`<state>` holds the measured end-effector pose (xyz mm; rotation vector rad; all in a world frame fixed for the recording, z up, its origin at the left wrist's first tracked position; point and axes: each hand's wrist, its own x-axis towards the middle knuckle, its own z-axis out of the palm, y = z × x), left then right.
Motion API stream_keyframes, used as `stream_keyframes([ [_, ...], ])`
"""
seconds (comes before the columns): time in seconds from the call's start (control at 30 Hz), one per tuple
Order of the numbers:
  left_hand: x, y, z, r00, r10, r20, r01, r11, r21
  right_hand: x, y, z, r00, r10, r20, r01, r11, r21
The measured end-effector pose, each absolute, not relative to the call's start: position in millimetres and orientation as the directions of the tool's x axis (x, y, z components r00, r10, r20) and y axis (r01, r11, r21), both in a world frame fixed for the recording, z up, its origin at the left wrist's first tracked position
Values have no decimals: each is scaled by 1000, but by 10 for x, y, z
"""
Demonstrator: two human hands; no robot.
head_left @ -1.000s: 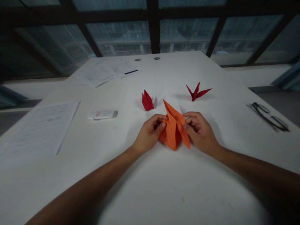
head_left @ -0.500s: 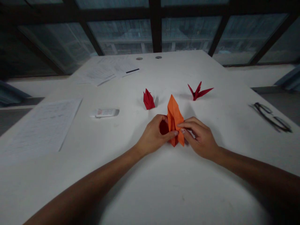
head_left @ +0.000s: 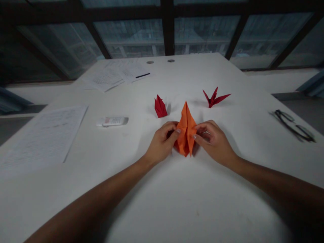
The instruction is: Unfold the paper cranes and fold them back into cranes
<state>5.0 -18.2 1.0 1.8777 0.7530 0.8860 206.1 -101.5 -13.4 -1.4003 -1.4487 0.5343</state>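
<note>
A folded orange paper point(head_left: 186, 130) stands pointed end up above the white table, between my two hands. My left hand point(head_left: 162, 140) pinches its left edge, with the thumb on the front face. On the other side, my right hand point(head_left: 215, 140) grips the right edge between thumb and fingers. Two narrow flaps hang at the bottom of the paper. Just beyond my left hand sits a small red folded paper point(head_left: 160, 107). A second red folded paper point(head_left: 214, 98) with spread points stands farther back on the right.
On the left are a white correction-pen-like object point(head_left: 112, 121) and a written sheet point(head_left: 48, 135). More printed sheets point(head_left: 108, 77) lie at the back left. Black-framed glasses point(head_left: 295, 126) rest at the right of the white table point(head_left: 192, 202).
The orange paper has turned to face me more squarely. My left thumb has moved up and left along it, and my right hand has shifted slightly to its right edge.
</note>
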Motion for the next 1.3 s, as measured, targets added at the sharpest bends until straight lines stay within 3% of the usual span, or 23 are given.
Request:
stream_keyframes([
  [0.13, 35, -223, 23, 623, 688, 373, 186, -593, 783, 2033, -1033, -135, 217, 915, 340, 448, 216, -867],
  [0.23, 29, -236, 23, 651, 657, 380, 212, -638, 740, 2040, -1052, -124, 165, 931, 325, 413, 234, -880],
  [0.57, 44, -200, -58, 479, 828, 292, 203, -429, 880, 2075, -1087, -108, -50, 921, 388, 474, 363, -802],
  [0.77, 45, -142, -76, 560, 801, 213, 38, -281, 959, 2056, -1044, -84, 102, 935, 340, 513, 244, -823],
  [1.0, 39, -163, -119, 585, 761, 279, -21, -330, 944, 2001, -1061, -68, 132, 954, 271, 559, 154, -815],
  [1.2, 15, -200, -99, 614, 726, 312, 78, -449, 890, 2006, -1065, -61, 25, 926, 378, 673, 264, -691],
  [1.3, 16, -205, -92, 611, 725, 316, 80, -454, 887, 2013, -1059, -56, 52, 925, 377, 676, 246, -695],
])
